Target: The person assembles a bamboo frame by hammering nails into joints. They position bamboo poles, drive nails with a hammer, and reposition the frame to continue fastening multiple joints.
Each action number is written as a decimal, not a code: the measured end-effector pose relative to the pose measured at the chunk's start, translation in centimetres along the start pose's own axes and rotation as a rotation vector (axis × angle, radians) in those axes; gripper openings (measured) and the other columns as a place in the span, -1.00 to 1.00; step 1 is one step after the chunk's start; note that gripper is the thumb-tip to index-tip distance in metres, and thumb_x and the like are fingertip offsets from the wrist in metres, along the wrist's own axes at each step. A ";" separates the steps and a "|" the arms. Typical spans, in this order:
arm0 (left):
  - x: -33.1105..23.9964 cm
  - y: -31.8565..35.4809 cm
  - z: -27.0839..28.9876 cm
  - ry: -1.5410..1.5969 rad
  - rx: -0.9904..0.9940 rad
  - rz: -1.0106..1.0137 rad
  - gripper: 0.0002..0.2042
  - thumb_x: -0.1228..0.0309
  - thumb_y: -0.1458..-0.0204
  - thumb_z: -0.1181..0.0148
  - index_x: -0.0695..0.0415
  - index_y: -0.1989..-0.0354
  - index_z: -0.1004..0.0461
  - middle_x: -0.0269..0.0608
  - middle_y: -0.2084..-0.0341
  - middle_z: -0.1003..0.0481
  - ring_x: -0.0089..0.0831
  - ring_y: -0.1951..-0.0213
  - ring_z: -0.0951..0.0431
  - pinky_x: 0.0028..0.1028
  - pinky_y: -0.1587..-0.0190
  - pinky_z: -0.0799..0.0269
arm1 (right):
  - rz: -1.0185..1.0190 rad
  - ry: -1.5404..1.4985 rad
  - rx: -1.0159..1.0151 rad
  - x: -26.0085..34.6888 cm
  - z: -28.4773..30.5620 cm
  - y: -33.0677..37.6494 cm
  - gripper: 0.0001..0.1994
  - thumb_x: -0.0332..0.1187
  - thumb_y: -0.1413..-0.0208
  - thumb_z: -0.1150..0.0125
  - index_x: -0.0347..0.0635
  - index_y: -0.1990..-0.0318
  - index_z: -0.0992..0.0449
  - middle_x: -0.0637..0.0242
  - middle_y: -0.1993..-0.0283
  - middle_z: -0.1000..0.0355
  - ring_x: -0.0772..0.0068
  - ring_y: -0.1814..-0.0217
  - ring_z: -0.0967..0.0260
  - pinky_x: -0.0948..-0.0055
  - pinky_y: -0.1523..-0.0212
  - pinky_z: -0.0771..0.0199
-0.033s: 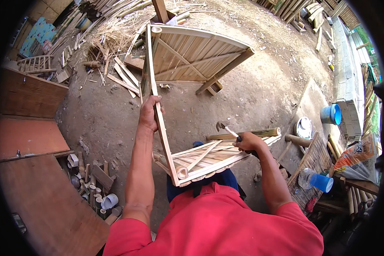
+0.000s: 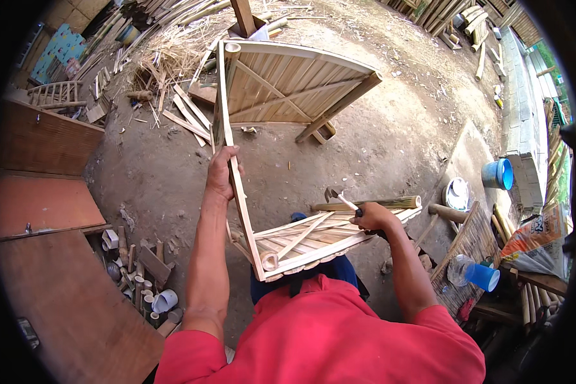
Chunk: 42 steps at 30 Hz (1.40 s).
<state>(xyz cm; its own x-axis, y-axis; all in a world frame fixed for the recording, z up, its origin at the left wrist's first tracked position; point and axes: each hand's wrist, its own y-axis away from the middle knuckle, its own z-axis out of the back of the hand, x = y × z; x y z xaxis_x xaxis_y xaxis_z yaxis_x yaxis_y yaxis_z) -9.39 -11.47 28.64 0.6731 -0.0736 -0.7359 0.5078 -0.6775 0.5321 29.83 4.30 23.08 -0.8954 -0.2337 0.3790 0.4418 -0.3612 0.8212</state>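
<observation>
A bamboo frame stands in front of me, with a slatted far panel (image 2: 269,86) and a slatted near panel (image 2: 294,242) resting against my lap. A long bamboo strip (image 2: 240,208) along the left side joins the two. My left hand (image 2: 221,173) is closed around that strip about midway. In my right hand (image 2: 374,217) is a claw hammer (image 2: 344,200), gripped by its dark handle. Its head sits just above the bamboo pole (image 2: 397,203) of the near panel; whether they touch, I cannot tell.
Wooden boards (image 2: 64,281) stand at the left, beside cut bamboo pieces (image 2: 137,281). Split bamboo strips (image 2: 191,115) lie on the ground beyond. To the right are a blue bucket (image 2: 496,173), a slatted bench (image 2: 457,256), a water container (image 2: 477,274) and a block wall (image 2: 521,128).
The near end of the frame has shifted slightly left. The hammer head has dropped a little and moved slightly right. Both hands keep their grips.
</observation>
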 end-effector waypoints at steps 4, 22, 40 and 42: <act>-1.9 -1.2 4.7 -0.239 -0.118 -0.011 -0.72 0.11 -0.14 -0.32 -0.04 0.28 -0.36 -0.52 0.63 -0.24 -0.68 0.74 -0.23 -0.61 0.72 -0.18 | 0.051 0.061 -0.062 1.3 -0.1 -0.2 -0.52 0.00 -0.06 -0.36 -0.33 0.17 -0.62 -0.19 0.21 -0.58 -0.21 0.13 -0.55 0.03 0.07 -0.49; -2.5 -1.9 36.5 -0.804 -0.494 -0.033 -0.54 0.19 -0.11 -0.30 0.23 -0.09 -0.43 -0.09 0.19 -0.56 -0.32 0.22 -0.61 -0.37 0.23 -0.50 | 0.014 0.050 -0.096 10.4 -5.2 -2.8 -0.67 -0.12 -0.11 -0.36 -0.16 0.11 -0.65 0.06 0.31 -0.59 0.10 0.22 -0.56 0.19 0.14 -0.48; 22.2 14.8 -2.9 -0.614 -0.661 -0.650 -0.85 0.52 -0.26 -0.10 0.24 0.10 -0.57 -0.14 0.42 -0.65 -0.44 0.38 -0.68 -0.41 0.31 -0.58 | 0.349 -0.037 -0.074 -0.9 8.3 -12.9 -0.70 -0.16 -0.24 -0.29 -0.27 0.16 -0.59 0.32 0.42 -0.53 0.51 0.42 -0.42 0.40 0.37 -0.45; 24.7 16.4 -8.2 -0.674 -0.535 -0.520 -0.84 0.48 -0.24 -0.14 0.24 0.08 -0.56 -0.08 0.36 -0.66 -0.33 0.31 -0.70 -0.38 0.22 -0.58 | 0.370 -0.106 -0.126 -1.3 8.9 -12.9 -0.68 -0.12 -0.21 -0.30 -0.24 0.16 -0.61 0.28 0.43 -0.56 0.46 0.42 -0.50 0.37 0.34 -0.50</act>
<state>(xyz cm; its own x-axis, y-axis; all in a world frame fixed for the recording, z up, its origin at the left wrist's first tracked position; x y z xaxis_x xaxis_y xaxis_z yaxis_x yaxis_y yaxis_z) 19.98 -18.37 22.61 -0.0620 -0.3728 -0.9258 0.9383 -0.3380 0.0732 24.81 17.30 15.84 -0.6727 -0.2770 0.6861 0.7326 -0.3797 0.5650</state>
